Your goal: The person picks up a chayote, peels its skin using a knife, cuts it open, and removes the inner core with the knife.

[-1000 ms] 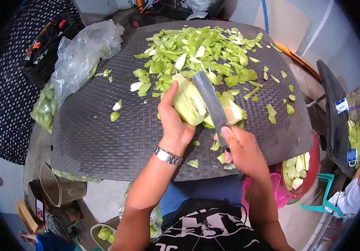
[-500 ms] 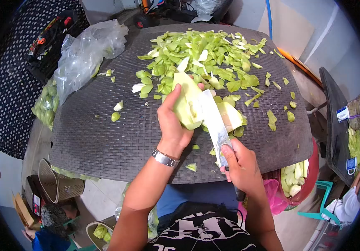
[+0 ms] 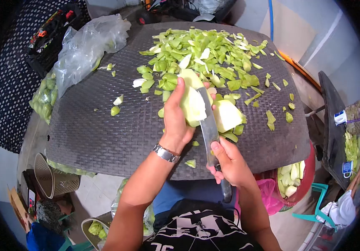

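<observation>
A pale green peeled vegetable [image 3: 191, 106] is held in my left hand [image 3: 175, 119], thumb along its left side and fingertips showing beyond its right side. My right hand [image 3: 231, 162] is closed round a large knife [image 3: 209, 133], its black handle sticking out below the fist. The blade lies against the right side of the vegetable, beside a white cut face. Just right of the blade, a cut pale piece [image 3: 227, 115] rests on the dark woven tabletop [image 3: 104, 154]. Beyond my hands spreads a heap of green peelings [image 3: 205, 52].
A clear plastic bag [image 3: 89, 48] lies at the table's left edge, above a bag of green vegetables [image 3: 45, 98]. A red basin [image 3: 306, 178] with pale pieces stands below the right edge. Woven bins [image 3: 54, 180] are at lower left. Part of another person [image 3: 343, 209] shows far right.
The blade has shifted from beside the vegetable onto its right side, where a white cut face now shows. My right hand has moved slightly left, and the view has shifted a little.
</observation>
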Demonstrator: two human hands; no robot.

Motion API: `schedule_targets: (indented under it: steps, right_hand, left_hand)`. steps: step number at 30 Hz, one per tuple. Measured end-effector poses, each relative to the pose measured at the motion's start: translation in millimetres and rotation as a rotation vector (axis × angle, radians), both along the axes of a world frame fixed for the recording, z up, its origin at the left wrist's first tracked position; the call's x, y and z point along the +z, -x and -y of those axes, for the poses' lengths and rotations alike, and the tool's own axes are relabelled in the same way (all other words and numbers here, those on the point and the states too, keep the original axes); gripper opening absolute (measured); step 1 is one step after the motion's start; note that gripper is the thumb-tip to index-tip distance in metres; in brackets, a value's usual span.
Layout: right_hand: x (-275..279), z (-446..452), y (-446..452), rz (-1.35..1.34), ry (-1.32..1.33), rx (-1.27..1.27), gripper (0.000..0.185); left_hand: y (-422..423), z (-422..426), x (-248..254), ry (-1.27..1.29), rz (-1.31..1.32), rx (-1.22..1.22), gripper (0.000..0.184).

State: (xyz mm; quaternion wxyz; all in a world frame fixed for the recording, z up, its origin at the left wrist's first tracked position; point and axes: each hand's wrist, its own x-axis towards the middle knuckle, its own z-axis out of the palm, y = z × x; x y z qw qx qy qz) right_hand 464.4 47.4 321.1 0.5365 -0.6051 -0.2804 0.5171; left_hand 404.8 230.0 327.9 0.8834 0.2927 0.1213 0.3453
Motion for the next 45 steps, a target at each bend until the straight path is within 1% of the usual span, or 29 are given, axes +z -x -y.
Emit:
schedule_targets:
  steps: [2,5,8,9,12,13,16,17,20,21,24,27,30,33,36,39,42,43,45]
  right_hand:
    - [0,0,-5,-0.145,0.007,0.028,0.033]
    - [4,-2,-12,-0.287,0.013,0.076,0.036]
    - [9,-8,-4,-0.302,0.029,0.11,0.036]
    - [7,-11,4,-0.167,-0.006,0.09,0.036]
    - [12,-16,15,0.275,0.043,-0.03,0.037]
    - [13,-15,9,0.082,0.016,-0.011,0.033]
    - [17,-13,-6,-0.34,-0.024,-0.016,0.028]
    - [17,-14,-8,-0.323,-0.022,-0.08,0.026]
    - [11,-17,-12,-0.133,-0.083,-0.254,0.027]
    - [14,-16,-15,-0.097,-0.079,-0.275,0.026]
    - [14,-16,-22,-0.02,-0.115,-0.32,0.025]
    - [18,-13,-26,-0.036,-0.1,-0.337,0.025]
    - [18,-10,-28,-0.029,-0.106,-0.354,0.026]
    - [18,-10,-36,-0.012,-0.144,-0.376,0.025]
    - [18,-9,-53,0.025,-0.173,-0.405,0.024]
    - [13,-7,-72,0.058,-0.194,-0.479,0.024]
    - [8,2,-81,0.046,-0.205,-0.512,0.024]
    - [4,6,-83,0.03,-0.202,-0.515,0.024]
    - [-4,14,-84,0.001,-0.191,-0.527,0.024]
  left_hand:
    - [0,-3,-3,0.001,-0.064,-0.009,0.055]
    - [-3,-8,-10,-0.036,-0.182,0.013,0.056]
    - [-4,-8,-14,-0.081,-0.247,0.054,0.059]
    - [-4,-7,-15,-0.093,-0.257,0.065,0.061]
    - [0,-10,-12,-0.03,-0.208,-0.006,0.064]
    - [-1,-11,-12,-0.038,-0.191,-0.004,0.065]
    - [-1,-11,-3,-0.058,-0.139,0.004,0.068]
    - [-5,-6,3,-0.024,-0.134,0.088,0.063]
    - [3,-17,-6,0.017,-0.289,0.037,0.059]
    - [5,-18,-4,0.069,-0.281,0.038,0.047]
    - [6,-25,-16,0.032,-0.227,0.072,0.045]
    - [6,-23,-12,0.123,-0.11,0.091,0.038]
    - [5,-24,-15,0.072,-0.086,0.061,0.043]
    - [6,-26,-15,0.037,-0.166,0.031,0.048]
    - [5,-25,-8,0.075,-0.148,0.019,0.051]
    - [6,-24,-6,0.051,-0.183,0.003,0.046]
    - [2,-21,-15,-0.054,-0.179,0.113,0.045]
    - [4,-19,-10,-0.038,-0.188,0.123,0.042]
    - [1,-27,-19,-0.056,-0.26,0.169,0.04]
